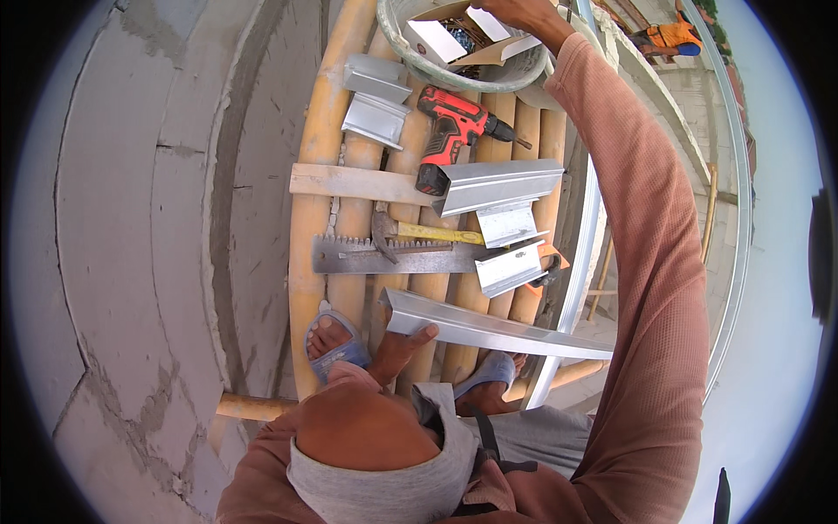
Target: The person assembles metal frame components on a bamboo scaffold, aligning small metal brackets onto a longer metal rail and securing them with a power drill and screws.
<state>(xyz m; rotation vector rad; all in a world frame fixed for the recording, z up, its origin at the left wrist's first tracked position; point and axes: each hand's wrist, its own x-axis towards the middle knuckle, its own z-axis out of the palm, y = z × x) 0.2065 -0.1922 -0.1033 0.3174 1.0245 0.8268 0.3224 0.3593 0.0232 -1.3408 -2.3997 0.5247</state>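
A long galvanized steel channel (489, 329) lies across in front of me, with my left hand (401, 349) closed around its left end, thumb against its side. My right arm stretches far forward to a grey bucket (454, 81). There my right hand (524, 12) is over an opened cardboard box (436, 42) of small screws or similar fasteners. The picture's top edge cuts off part of that hand, so its grip cannot be made out. Between my hands lie a red and black cordless drill (454, 122) and a wider steel channel piece (502, 186).
I am on a bamboo pole platform (319, 144), beside a grey block wall (113, 218). On it lie a yellow-handled claw hammer (436, 232), a handsaw (419, 260), a wooden strip (362, 183) and several short channel offcuts (375, 120). A person in orange (672, 37) is at the far right.
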